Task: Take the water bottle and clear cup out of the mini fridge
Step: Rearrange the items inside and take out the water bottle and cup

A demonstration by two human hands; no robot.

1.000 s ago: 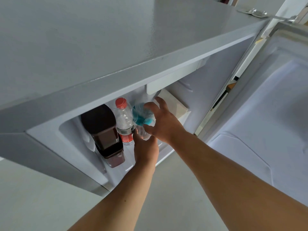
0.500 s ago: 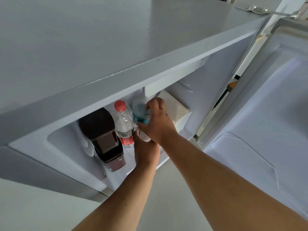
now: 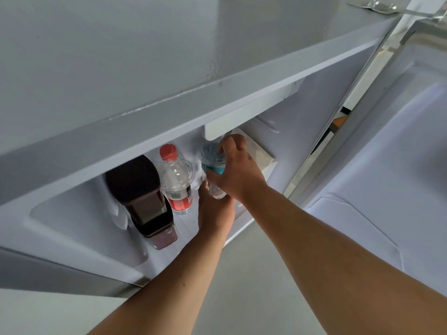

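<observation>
Inside the open mini fridge (image 3: 72,221) stands a clear water bottle (image 3: 176,180) with a red cap and red label. A clear plastic rim circles its shoulder. To its right is a clear container with a teal band (image 3: 212,163). My right hand (image 3: 238,170) is curled around the top of that teal-banded container. My left hand (image 3: 214,213) reaches in from below and grips its clear lower end (image 3: 216,193). Both hands hide most of the container, so I cannot tell whether it is a cup or a bottle.
A dark brown lidded container (image 3: 142,197) stands left of the water bottle. A white box (image 3: 256,151) sits at the back right behind my right hand. The fridge door (image 3: 387,165) hangs open on the right. The fridge's grey top (image 3: 145,56) overhangs the opening.
My right hand's fingers, spread a second ago, have closed around the top of the teal-banded container. My left hand stays at its lower end.
</observation>
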